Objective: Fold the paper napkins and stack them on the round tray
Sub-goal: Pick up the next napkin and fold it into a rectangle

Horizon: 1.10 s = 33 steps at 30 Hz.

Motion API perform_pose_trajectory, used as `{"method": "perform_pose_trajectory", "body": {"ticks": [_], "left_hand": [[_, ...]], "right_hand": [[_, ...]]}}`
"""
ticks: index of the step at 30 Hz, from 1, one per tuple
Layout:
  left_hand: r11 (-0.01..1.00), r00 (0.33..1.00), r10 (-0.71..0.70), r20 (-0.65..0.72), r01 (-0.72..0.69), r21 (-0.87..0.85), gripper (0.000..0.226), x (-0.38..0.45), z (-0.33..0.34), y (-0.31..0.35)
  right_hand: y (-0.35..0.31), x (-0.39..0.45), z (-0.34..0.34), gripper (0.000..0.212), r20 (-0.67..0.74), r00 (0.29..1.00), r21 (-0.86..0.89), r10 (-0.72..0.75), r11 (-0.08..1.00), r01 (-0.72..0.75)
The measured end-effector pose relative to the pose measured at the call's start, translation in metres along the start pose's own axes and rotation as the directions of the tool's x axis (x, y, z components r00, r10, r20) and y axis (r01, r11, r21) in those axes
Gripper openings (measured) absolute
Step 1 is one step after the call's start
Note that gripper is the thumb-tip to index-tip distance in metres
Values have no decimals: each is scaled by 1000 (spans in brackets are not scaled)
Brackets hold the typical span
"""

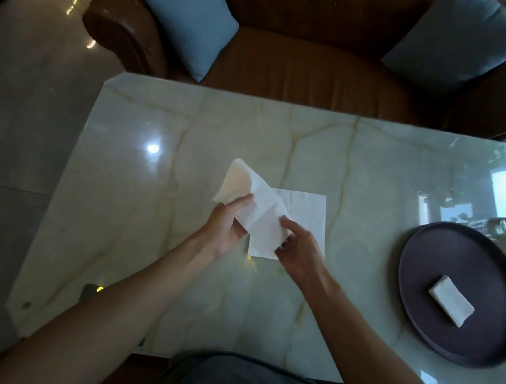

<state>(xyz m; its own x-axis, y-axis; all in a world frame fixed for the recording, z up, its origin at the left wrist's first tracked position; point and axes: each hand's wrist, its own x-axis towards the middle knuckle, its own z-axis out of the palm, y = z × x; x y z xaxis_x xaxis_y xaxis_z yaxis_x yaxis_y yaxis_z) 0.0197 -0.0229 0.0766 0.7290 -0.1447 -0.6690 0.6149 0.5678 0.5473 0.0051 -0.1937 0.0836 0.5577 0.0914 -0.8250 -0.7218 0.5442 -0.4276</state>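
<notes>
One white paper napkin (259, 210), lifted above the marble table (177, 277), pinched by left hand (227, 229) and right hand (298, 251); a second flat napkin (304, 214) beneath. One folded napkin (450, 296) on the round tray (422, 268). No legible writing.

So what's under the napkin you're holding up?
Another napkin lies flat on the table beneath the held napkin. Its left part is covered, so anything there is hidden.

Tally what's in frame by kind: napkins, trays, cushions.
Napkins: 3 (held napkin, flat napkin on the table, folded napkin on the tray)
Trays: 1 (round tray)
Cushions: 2 (left cushion, right cushion)
Total: 6
</notes>
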Motion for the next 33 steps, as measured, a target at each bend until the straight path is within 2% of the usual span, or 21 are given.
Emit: {"method": "perform_pose_trajectory", "body": {"ticks": [2,3,5,7,8,10,12,14,17,21,25,30,33], "left_hand": [[1000,999,4,52,-3,-26,51,-8,-3,1],[999,998,5,62,-1,-52,43,-12,-5,4],[988,997,-35,65,45,-148,39,-19,-10,13],[979,990,-110,86,123,-165,57,-22,-17,21],[981,985,-145,98,155,-114,62,-22,-18,24],[980,975,-197,102,192,57,53,-22,-16,24],[954,966,-237,103,211,215,39,-23,-9,24],[928,965,-247,92,208,308,39,-20,-2,21],[915,988,-152,-25,150,373,44,-13,5,11],[914,993,43,-105,4,407,25,-10,13,-1],[879,987,128,-98,-67,472,22,-13,14,-4],[908,998,50,-42,-28,418,23,-25,15,2],[938,998,-54,-24,59,342,29,-29,14,8]], "right_hand": [[-19,-4,-1,34,-69,991,-99,-115,989,107],[-29,-6,-3,37,-77,980,-156,-183,973,169],[-50,-14,-8,43,-11,960,-299,-279,917,263],[-69,-23,-16,48,112,951,-432,-289,847,309],[-78,-27,-20,51,178,945,-486,-274,811,326],[-91,-32,-25,57,280,930,-575,-237,735,361],[-100,-35,-28,63,333,919,-647,-213,657,387],[-105,-36,-31,67,355,911,-677,-209,615,405],[-106,-35,-33,63,299,911,-622,-285,666,412],[-104,-19,-37,45,-24,902,-472,-431,800,370],[-100,-14,-41,37,-72,941,-458,-331,849,264],[-91,-14,-37,21,-158,971,-422,-178,901,96],[-88,-18,-40,7,-51,986,-496,-160,861,114]]}}
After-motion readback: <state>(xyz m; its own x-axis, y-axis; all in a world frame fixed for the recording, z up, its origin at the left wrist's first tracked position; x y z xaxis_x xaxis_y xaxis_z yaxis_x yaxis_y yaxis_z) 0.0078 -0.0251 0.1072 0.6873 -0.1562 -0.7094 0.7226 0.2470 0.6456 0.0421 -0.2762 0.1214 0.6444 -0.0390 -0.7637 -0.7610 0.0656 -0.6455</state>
